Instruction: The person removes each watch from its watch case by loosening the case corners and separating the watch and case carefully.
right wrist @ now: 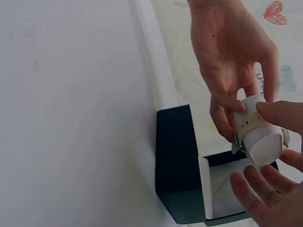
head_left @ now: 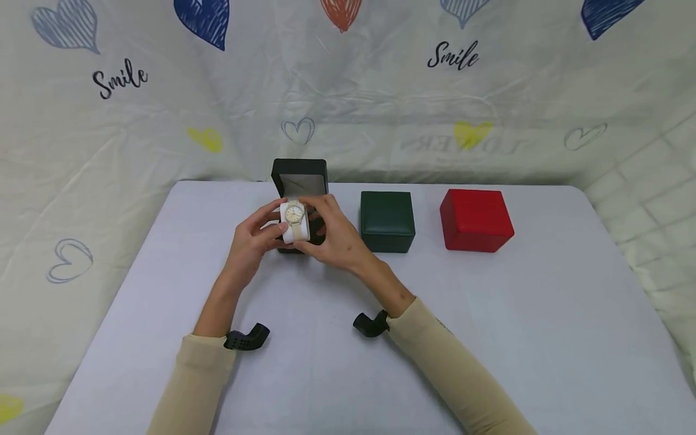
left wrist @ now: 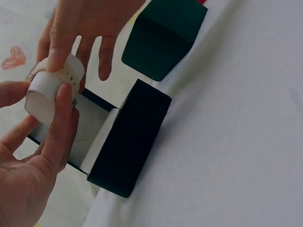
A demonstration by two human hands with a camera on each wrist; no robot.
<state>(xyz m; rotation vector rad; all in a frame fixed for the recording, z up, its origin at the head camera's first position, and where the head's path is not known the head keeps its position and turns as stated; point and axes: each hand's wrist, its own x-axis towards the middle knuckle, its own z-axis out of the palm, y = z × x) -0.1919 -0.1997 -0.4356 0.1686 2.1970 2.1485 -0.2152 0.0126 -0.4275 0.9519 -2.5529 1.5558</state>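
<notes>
A wristwatch with a cream strap is wrapped round a white cushion. My left hand grips the cushion by its ends, between thumb and fingers. From the other side, my right hand pinches the watch, its thumb on the holed strap and its index finger at the opposite edge. The other right fingers spread loosely below, as the right wrist view shows. Directly beneath and behind the hands stands a dark watch box with its lid raised and a pale lining; the hands partly hide its base.
To the right of the raised-lid box, a closed green box and a closed red box stand in a row. All are on a white-covered table. Behind hangs a printed cloth with hearts.
</notes>
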